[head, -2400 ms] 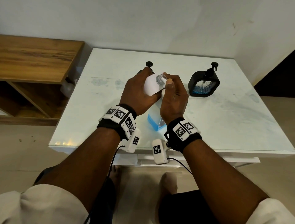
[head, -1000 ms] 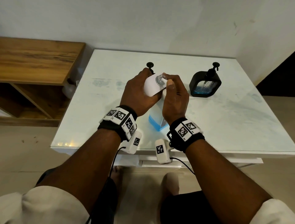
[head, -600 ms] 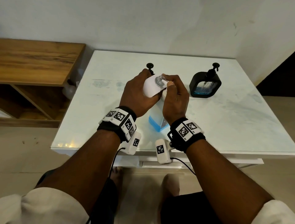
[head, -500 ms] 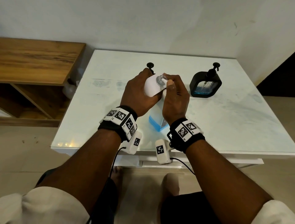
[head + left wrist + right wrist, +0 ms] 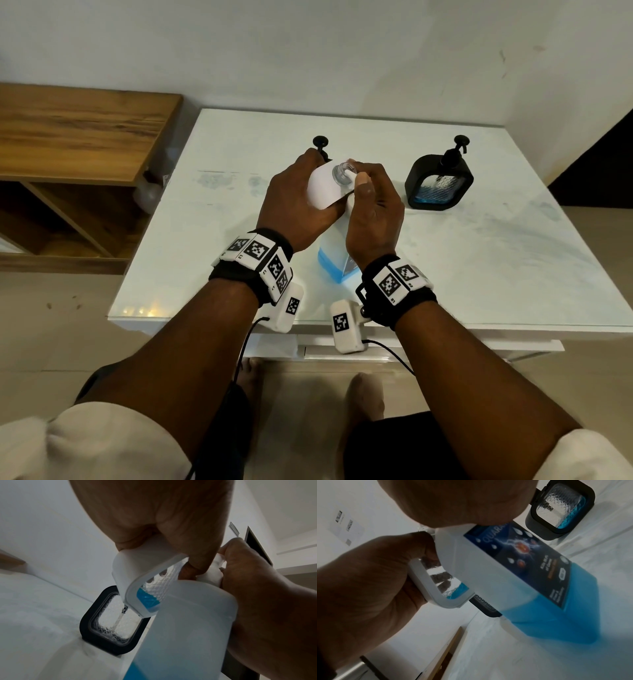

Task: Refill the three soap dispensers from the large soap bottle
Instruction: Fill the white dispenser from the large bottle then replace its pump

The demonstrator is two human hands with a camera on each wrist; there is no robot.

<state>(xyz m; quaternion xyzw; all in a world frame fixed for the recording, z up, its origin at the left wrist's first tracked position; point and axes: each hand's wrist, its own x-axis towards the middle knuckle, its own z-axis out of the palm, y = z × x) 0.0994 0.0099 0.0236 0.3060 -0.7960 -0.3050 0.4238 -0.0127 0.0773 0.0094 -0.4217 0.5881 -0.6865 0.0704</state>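
- Working at the top of the large soap bottle (image 5: 530,588), the person appears to be at the opening-or-closing step, not pouring. The bottle stands on the bench (image 5: 479,257) about midway between its side edges, and its blue soap lies low in the base.
- The right hand (image 5: 373,212) has its fingers (image 5: 240,555) curled round the bottle's white cap (image 5: 213,573). Which way the cap is being turned cannot be told.
- The left hand (image 5: 294,202) grips a white dispenser (image 5: 323,192), tilted and held against the bottle's shoulder. Its clear neck (image 5: 342,173) is open with no pump on it, and a little blue soap pools in its lower corner.
- A black dispenser (image 5: 438,181) stands toward the bench's back right corner, pump on, with blue soap only at the bottom.
- A second black dispenser (image 5: 109,622) stands behind the hands near the back edge and looks almost empty.
- Judged from these levels, none of the three is filled yet.
- The next move probably calls for freeing the cap, setting the white dispenser upright, then lifting and tipping the heavy bottle slowly. The narrow neck makes a spill likely.
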